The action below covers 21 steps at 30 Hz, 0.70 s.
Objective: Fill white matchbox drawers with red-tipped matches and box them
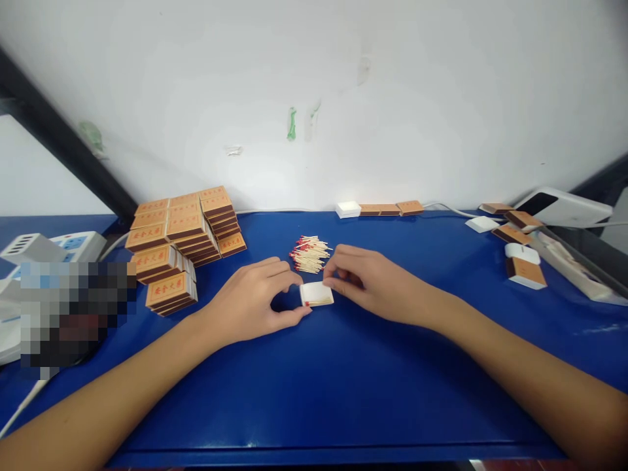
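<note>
A small white matchbox tray (314,290) lies on the blue table, with a few red-tipped matches (318,302) along its near side. My left hand (252,297) grips the tray's left end between thumb and fingers. Over the tray's right far corner, my right hand (363,278) is closed in a pinch; what sits between its fingertips, if anything, is too small to make out. Just beyond the tray is a loose pile of matches (310,254) with red heads.
Stacked orange matchboxes (186,222) stand at the back left, near a power strip (81,245). Along the wall lies a row of matchboxes (387,209) with a white tray (348,209). More boxes (526,271) and a clear bin (579,261) are at the right.
</note>
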Available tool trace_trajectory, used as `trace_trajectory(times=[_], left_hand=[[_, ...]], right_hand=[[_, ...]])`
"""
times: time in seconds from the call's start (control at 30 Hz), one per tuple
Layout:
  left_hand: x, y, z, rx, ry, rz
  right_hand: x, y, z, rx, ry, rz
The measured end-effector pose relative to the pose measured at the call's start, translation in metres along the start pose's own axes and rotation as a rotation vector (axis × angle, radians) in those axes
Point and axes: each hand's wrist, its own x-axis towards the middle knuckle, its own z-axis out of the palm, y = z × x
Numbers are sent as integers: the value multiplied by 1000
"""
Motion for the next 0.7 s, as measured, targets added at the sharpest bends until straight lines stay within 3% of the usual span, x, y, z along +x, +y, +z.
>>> trace_trajectory(times=[0.1, 0.27, 0.53, 0.7], left_hand=[[-1, -1, 0, -5, -43, -11], [-1, -2, 0, 2, -80, -32], [-1, 8, 0, -9, -98, 36], [-2, 7, -2, -30, -121, 5]], right_hand=[[5, 21, 1, -47, 100, 65], [6, 40, 1, -125, 31, 76], [12, -1, 17, -72, 45, 87], [21, -7, 29, -109, 98, 81]])
